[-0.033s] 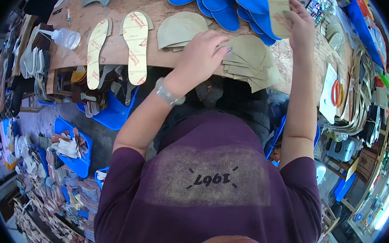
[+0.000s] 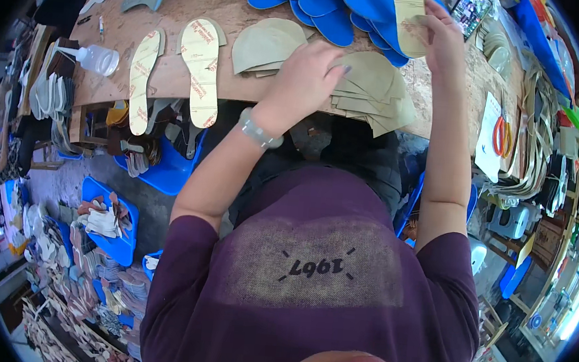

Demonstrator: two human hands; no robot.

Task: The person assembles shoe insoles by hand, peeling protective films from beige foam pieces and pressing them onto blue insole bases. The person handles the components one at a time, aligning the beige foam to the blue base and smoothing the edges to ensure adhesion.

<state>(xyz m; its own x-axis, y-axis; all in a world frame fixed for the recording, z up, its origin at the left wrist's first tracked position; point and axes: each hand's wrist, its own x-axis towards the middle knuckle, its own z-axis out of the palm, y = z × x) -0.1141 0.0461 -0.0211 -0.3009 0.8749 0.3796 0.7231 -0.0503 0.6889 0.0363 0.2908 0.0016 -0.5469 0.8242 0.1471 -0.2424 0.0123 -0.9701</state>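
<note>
My left hand (image 2: 304,80) is over the table's near edge, between two piles of beige half-round pieces. The left pile (image 2: 263,43) is partly covered by it; the fanned right pile (image 2: 372,85) lies by its fingertips. Its fingers are bent and a little apart, with nothing seen in them. At the far right, my right hand (image 2: 444,47) pinches the edge of an insole (image 2: 410,17) with its pale backing showing, beside a heap of blue insoles (image 2: 323,7). Two pale insoles, a left one (image 2: 142,81) and a right one (image 2: 200,65), overhang the near edge, each with a beige piece at its heel.
A squeeze bottle (image 2: 98,60) stands on the table's left side. Orange-handled scissors (image 2: 502,138) lie on white paper at right, near a phone (image 2: 471,11). Blue stools, one (image 2: 106,221) with leather scraps on it, and heaps of shoe parts are at lower left.
My right hand has shifted slightly left and its fingers have moved on the insole. My left hand stays over the beige pieces, its wrist a little further right.
</note>
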